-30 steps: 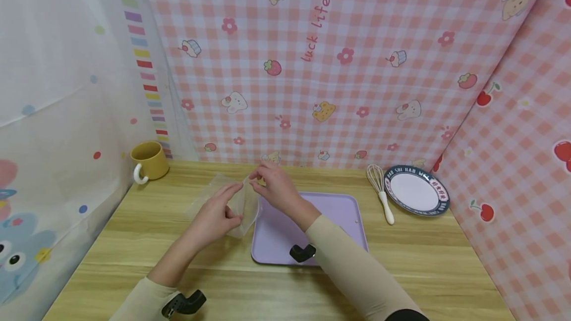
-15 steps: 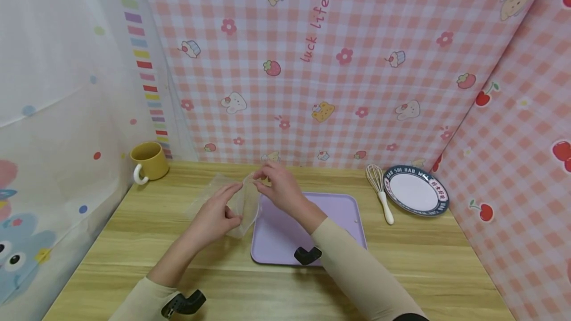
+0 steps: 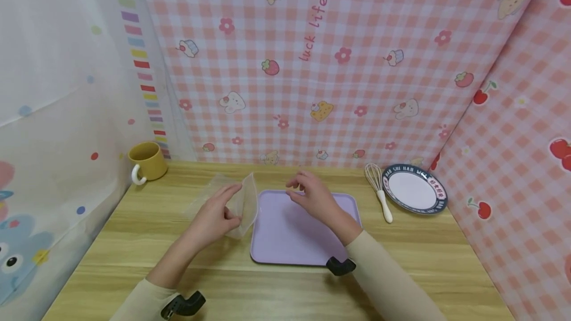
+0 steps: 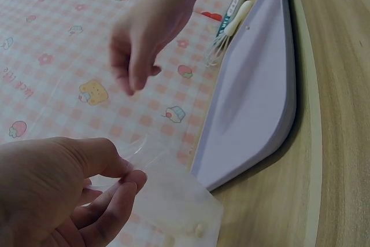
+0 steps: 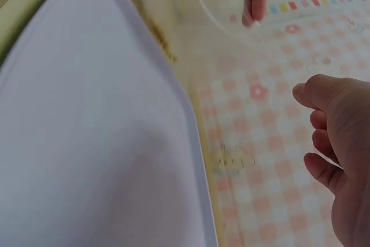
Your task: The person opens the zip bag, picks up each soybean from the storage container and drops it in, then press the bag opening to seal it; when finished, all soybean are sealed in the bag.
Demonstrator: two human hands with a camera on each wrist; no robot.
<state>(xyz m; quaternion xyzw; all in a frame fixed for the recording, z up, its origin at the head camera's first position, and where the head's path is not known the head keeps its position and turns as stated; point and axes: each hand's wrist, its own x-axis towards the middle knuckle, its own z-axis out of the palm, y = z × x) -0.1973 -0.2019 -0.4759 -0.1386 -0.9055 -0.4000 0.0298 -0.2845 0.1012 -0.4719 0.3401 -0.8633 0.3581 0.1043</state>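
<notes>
A clear plastic bag (image 3: 250, 202) stands upright with its mouth spread, left of the lilac tray (image 3: 294, 232). My left hand (image 3: 216, 217) holds the bag by its edge, thumb and fingertips pinching the film in the left wrist view. A small pale lump (image 4: 199, 229) shows through the film near the bag's lower corner; its kind is unclear. Over the tray's far edge hovers my right hand (image 3: 314, 199), apart from the bag. Its fingers are loosely bent, and I see nothing between them in the right wrist view (image 5: 341, 125).
A yellow mug (image 3: 149, 161) with a white handle stands at the back left. At the back right lie a whisk (image 3: 381, 194) and a dark-rimmed plate (image 3: 415, 189) beside it. Patterned cloths (image 3: 330, 83) rise behind and beside the wooden table (image 3: 250, 294).
My right hand has left the bag's mouth and moved right, over the tray. The left hand keeps its hold on the bag in about the same place.
</notes>
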